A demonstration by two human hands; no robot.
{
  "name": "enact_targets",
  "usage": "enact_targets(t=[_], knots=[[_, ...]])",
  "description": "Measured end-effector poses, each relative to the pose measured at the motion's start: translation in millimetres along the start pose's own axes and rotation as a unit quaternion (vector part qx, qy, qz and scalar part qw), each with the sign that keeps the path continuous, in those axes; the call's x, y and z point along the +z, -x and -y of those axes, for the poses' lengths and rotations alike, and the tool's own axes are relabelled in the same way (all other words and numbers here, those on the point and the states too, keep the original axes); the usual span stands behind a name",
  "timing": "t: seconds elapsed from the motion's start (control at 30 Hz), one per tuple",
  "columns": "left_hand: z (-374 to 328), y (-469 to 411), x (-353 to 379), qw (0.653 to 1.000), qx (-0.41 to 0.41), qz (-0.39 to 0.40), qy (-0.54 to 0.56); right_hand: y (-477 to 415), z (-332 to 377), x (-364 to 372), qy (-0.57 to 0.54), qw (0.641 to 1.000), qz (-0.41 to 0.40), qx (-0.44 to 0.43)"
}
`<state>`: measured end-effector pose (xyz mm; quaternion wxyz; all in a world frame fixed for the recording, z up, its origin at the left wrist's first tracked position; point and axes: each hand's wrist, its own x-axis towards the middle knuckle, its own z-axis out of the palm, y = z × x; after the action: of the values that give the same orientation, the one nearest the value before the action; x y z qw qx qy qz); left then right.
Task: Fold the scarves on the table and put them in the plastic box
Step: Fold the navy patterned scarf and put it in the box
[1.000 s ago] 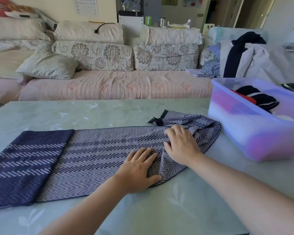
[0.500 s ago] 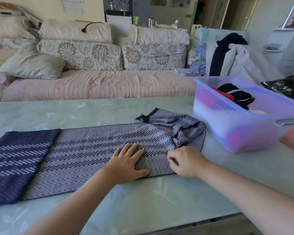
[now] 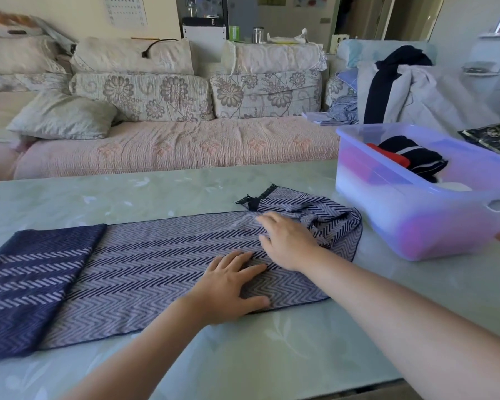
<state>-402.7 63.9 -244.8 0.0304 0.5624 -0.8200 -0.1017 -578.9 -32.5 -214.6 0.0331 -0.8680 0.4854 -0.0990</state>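
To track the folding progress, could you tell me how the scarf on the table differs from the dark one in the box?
The zigzag scarf lies stretched along the table, right end bunched; the dark scarf sits folded in the plastic box. The left hand and right hand rest on the zigzag scarf; no hand touches the dark scarf. The zigzag scarf is patterned throughout; the dark scarf shows thin pale stripes. Both include navy.

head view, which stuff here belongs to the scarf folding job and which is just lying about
Job: herringbone scarf under the left hand and right hand; plastic box with folded fabrics inside; table.
Lying about: grey pillow, sofa, clothes pile, black packet.
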Motion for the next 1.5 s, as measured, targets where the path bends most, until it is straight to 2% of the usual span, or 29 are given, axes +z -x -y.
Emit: enact_targets(t=[0.1,0.17,0.23,0.3,0.43,0.53,0.6,0.67,0.73,0.83,0.93,1.03,1.17,1.3,1.5], knots=[[9.6,-7.3,-1.6,0.996,0.004,-0.077,0.045,-27.6,-1.4,-11.1,-0.025,0.995,-0.006,0.096],[16.2,-13.9,-3.9,0.993,-0.017,-0.112,0.029,-40.7,-7.5,-10.3,-0.006,0.994,0.011,0.112],[22.5,-18.8,-3.2,0.994,-0.053,-0.098,-0.013,-51.0,-17.1,-3.1,-0.018,0.994,0.046,0.098],[25.6,-21.1,-1.2,0.995,-0.08,-0.038,-0.038,-60.3,-26.9,8.2,-0.034,0.992,0.092,0.085],[28.1,-24.9,3.8,0.996,-0.086,0.016,-0.029,-61.6,-41.3,14.6,0.029,0.978,0.18,0.098],[27.1,-25.3,6.0,0.996,-0.076,0.019,-0.042,-59.0,-43.7,11.4,0.069,0.98,0.161,0.096],[26.7,-24.5,7.5,0.996,-0.069,0.014,-0.047,-61.2,-34.7,9.9,0.137,0.982,0.096,0.087],[25.1,-23.0,6.4,0.997,-0.065,-0.001,-0.048,-62.3,-19.0,12.6,0.143,0.988,0.043,0.047],[23.6,-20.6,5.7,0.996,-0.07,-0.017,-0.047,-59.4,-1.1,17.8,0.087,0.994,0.067,-0.002],[21.2,-11.5,8.3,0.996,-0.068,-0.013,-0.049,-50.5,11.3,30.1,0.021,0.985,0.17,-0.02],[22.6,5.3,7.8,0.998,-0.056,-0.006,-0.032,-42.9,5.5,36.4,0.038,0.981,0.19,-0.023],[36.0,23.4,-1.8,0.997,-0.061,-0.045,-0.012,-41.4,9.2,33.2,0.076,0.979,0.187,-0.015],[71.0,48.0,-20.8,0.989,-0.118,-0.088,-0.017,-41.9,49.0,23.8,0.055,0.988,0.138,-0.048],[107.7,78.9,-39.3,0.974,-0.18,-0.135,-0.04,-46.7,118.9,24.8,0.007,0.988,0.127,-0.089],[154.3,142.3,-58.0,0.944,-0.299,-0.138,-0.029,-84.0,221.1,42.1,-0.013,0.986,0.098,-0.136]])
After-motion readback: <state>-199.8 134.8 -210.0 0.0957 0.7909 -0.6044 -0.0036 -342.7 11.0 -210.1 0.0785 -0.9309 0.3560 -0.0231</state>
